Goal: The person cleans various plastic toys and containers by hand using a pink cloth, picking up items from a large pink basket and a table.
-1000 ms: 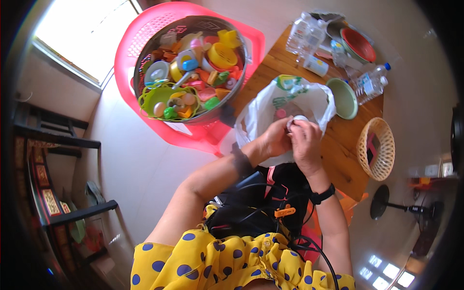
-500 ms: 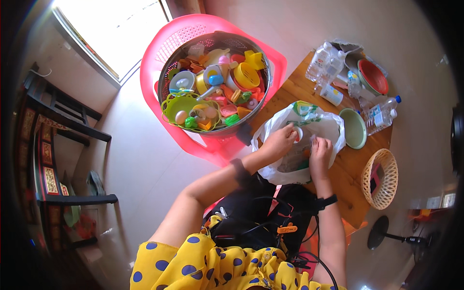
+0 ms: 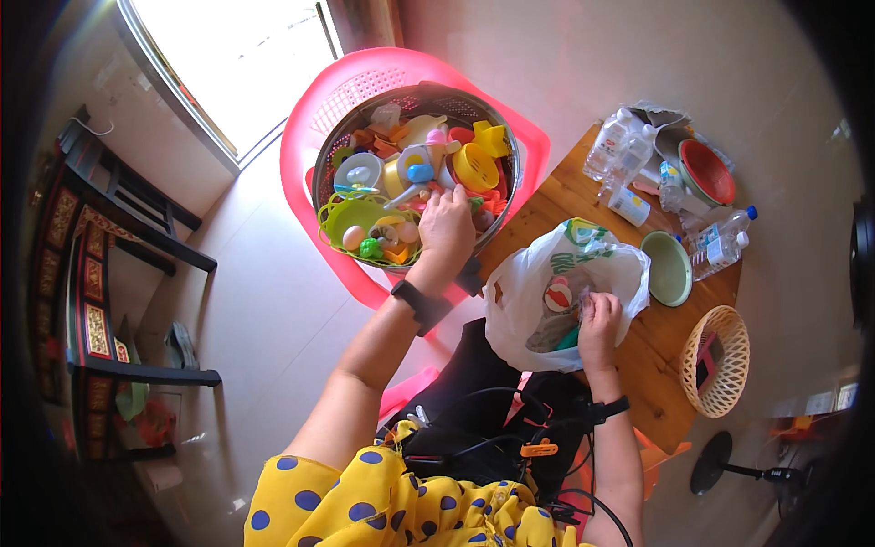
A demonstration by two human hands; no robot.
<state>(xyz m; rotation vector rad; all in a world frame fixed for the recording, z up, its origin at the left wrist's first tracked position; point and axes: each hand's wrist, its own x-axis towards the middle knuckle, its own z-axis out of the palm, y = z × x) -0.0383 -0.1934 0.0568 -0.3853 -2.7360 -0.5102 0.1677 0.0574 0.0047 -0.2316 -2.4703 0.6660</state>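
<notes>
My left hand (image 3: 447,224) reaches over the round metal basin (image 3: 321,187) of plastic toys, fingers apart and tips among the small orange and pink pieces. A lime-green basket (image 3: 351,215) with egg-like toys lies next to it in the basin. My right hand (image 3: 599,328) is at the mouth of a white plastic bag (image 3: 518,310), thumb and fingers pinched on a bit of clear plastic film (image 3: 584,299). Inside the bag rest a round white-and-red piece (image 3: 558,294) and something green (image 3: 567,339), partly hidden.
The basin sits on a pink plastic chair (image 3: 301,146). On the wooden table (image 3: 661,378) are clear bottles (image 3: 629,150), a red bowl (image 3: 707,173), a green bowl (image 3: 668,269) and a woven basket (image 3: 740,365). A dark carved wooden chair (image 3: 96,273) stands left.
My left hand has left the bag and moved up and left to the toys in the basin. The white-and-red piece now lies inside the bag. My right hand stays pinched at the bag's mouth.
</notes>
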